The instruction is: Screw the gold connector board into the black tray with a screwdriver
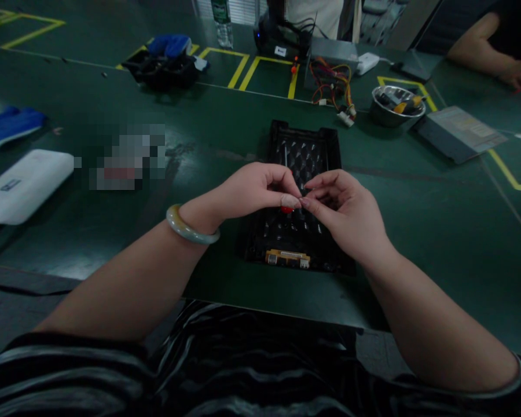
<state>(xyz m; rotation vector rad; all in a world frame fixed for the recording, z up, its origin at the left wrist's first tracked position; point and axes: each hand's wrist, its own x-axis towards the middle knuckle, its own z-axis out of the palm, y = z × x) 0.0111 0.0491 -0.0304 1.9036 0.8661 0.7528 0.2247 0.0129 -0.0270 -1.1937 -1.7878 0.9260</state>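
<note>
A black perforated tray-like frame (304, 145) lies flat on the green table (417, 220), with a small tan connector board (287, 258) at its near edge. Both my hands hover over its middle. My left hand (254, 188), a pale bangle on its wrist, has its fingers curled and pinched. My right hand (345, 211) meets it fingertip to fingertip. Between the fingertips sits a tiny red piece (287, 209), gripped by both hands just above the frame.
A metal bowl of small parts (397, 105) and a bundle of coloured wires (334, 87) lie beyond the frame. A grey drive (460, 133) sits right, a white box (24, 185) left, a black bin (162, 69) far left. Another person's arm (490, 49) rests top right.
</note>
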